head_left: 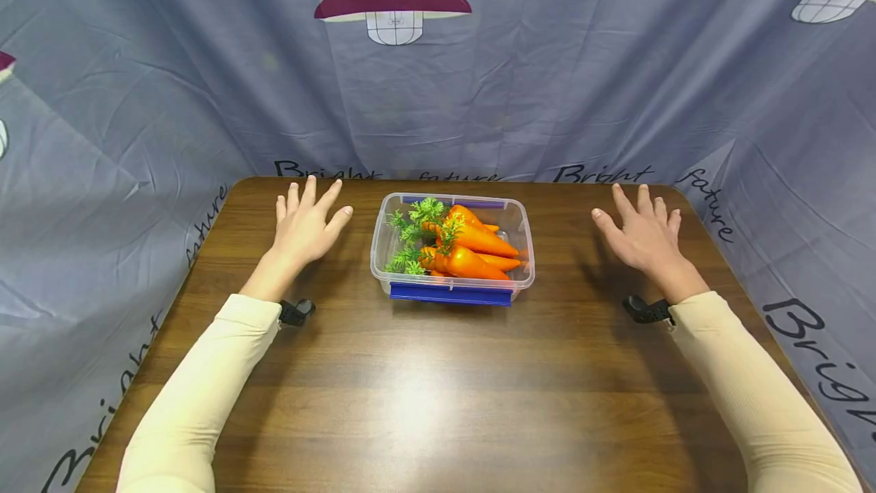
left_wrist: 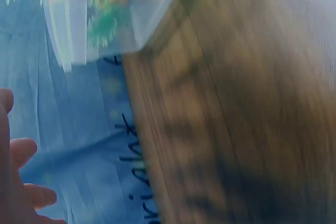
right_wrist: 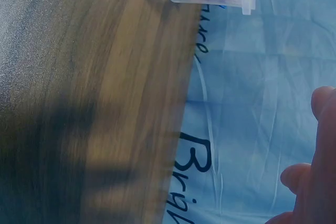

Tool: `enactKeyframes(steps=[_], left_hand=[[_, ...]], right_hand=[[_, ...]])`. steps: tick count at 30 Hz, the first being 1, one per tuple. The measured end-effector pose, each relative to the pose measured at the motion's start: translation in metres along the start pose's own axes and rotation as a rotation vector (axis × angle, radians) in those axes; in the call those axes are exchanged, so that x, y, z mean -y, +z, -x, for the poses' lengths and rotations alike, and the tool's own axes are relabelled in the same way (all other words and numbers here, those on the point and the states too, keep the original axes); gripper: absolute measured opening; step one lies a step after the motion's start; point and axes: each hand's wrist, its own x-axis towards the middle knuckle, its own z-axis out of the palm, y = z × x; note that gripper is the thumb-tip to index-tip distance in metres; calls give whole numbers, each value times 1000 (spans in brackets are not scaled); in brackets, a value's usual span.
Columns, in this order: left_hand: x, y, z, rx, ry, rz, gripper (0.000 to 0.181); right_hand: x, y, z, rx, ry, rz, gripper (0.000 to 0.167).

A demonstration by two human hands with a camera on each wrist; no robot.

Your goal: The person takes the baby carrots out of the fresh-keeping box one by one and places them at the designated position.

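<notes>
A clear plastic food container (head_left: 452, 291) with blue side clips stands near the far edge of the table, its top uncovered. Inside lie several orange carrots (head_left: 479, 238) with green leafy tops (head_left: 414, 230) toward the left. To the container's left, my left hand (head_left: 304, 227) is spread with straight fingers, apart from it and holding nothing. My right hand (head_left: 643, 230) is likewise spread on the other side, farther from the container. Each wrist view catches part of the container, plus fingers at the frame's edge.
The brown wooden table (head_left: 411, 386) has a bright reflection toward the front. Grey-blue cloth (head_left: 547, 82) with printed lamps and lettering hangs behind the table and along both sides. A black strap (head_left: 296, 313) is on the left wrist, another black strap (head_left: 646, 310) on the right.
</notes>
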Motion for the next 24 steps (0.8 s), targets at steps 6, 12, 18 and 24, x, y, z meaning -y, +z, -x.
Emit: enactKeyframes(steps=[6,12,18,24], left_hand=[[-15,13,4,-13,36,73,63],[-29,28,8,-10,51,201,58],[-37,47,9,-27,42,415,53],[-44,62,11,-29,3,598,49]], right_hand=[[2,2,-1,1,-3,-7,83],[3,2,-1,0,-8,-14,87],[2,3,0,-1,-7,-16,84],[0,5,1,1,-5,-18,84]])
